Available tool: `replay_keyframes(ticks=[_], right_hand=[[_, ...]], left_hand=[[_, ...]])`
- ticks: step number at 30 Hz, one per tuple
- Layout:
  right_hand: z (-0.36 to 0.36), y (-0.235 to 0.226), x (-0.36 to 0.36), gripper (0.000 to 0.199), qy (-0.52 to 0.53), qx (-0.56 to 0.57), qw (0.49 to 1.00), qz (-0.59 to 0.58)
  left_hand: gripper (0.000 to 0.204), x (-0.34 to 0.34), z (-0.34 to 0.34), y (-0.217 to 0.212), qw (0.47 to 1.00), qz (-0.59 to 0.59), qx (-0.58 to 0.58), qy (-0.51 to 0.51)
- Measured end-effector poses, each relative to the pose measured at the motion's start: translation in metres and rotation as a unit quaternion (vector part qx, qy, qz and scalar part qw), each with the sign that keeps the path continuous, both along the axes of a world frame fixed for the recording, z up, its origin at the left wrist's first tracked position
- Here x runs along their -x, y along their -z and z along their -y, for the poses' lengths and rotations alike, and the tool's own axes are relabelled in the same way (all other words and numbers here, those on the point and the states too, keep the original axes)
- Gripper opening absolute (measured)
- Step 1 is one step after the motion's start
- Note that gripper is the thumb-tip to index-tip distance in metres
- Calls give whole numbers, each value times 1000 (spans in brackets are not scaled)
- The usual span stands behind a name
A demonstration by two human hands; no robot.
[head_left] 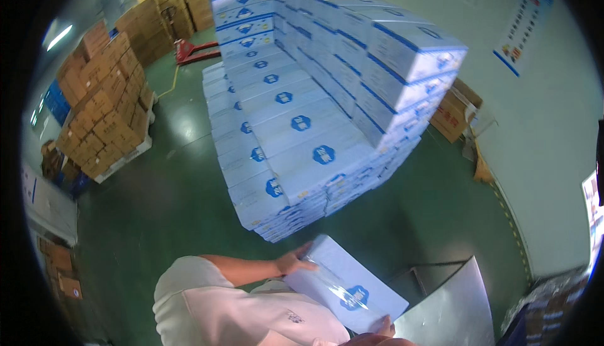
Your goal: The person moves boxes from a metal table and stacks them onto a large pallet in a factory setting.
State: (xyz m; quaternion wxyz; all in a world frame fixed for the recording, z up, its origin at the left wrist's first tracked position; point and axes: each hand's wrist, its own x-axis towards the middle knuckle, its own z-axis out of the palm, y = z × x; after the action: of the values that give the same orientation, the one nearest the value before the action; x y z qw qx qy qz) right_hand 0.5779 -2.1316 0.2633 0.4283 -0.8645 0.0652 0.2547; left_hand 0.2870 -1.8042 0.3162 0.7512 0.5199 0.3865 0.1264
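A pale blue-white carton with a dark blue emblem and a shiny strip of clear tape across its top is held at my front, tilted. My left hand grips its far left end, fingers bent over the edge. At the opposite end, close to the metal table, my right hand holds the near corner; much of this hand is hidden. Beyond the carton stands a big stack of matching cartons, low in front and on the left, higher along the right and at the back.
A shiny metal table stands at my right. Brown cartons are piled on a pallet at the left, with a red pallet jack farther back. An open brown box sits by the right wall, above the green floor.
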Motion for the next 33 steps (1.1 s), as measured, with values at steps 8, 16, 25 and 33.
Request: replay_keyframes(ticks=[8, 16, 25, 33], right_hand=[[-570, -185, 28, 55, -516, -317, 795, 36], [-624, -296, 222, 53, -696, -248, 577, 347], [-313, -50, 92, 36, -660, 52, 745, 78], [-76, 162, 1, 28, -361, 182, 914, 40]], left_hand=[[42, 207, -291, -143, 922, 156, 68, -349], [48, 239, -409, -137, 727, -33, -323, -604], [23, 127, -140, 98, 920, -322, -72, -211], [39, 135, -146, 175, 685, -264, -332, 592]])
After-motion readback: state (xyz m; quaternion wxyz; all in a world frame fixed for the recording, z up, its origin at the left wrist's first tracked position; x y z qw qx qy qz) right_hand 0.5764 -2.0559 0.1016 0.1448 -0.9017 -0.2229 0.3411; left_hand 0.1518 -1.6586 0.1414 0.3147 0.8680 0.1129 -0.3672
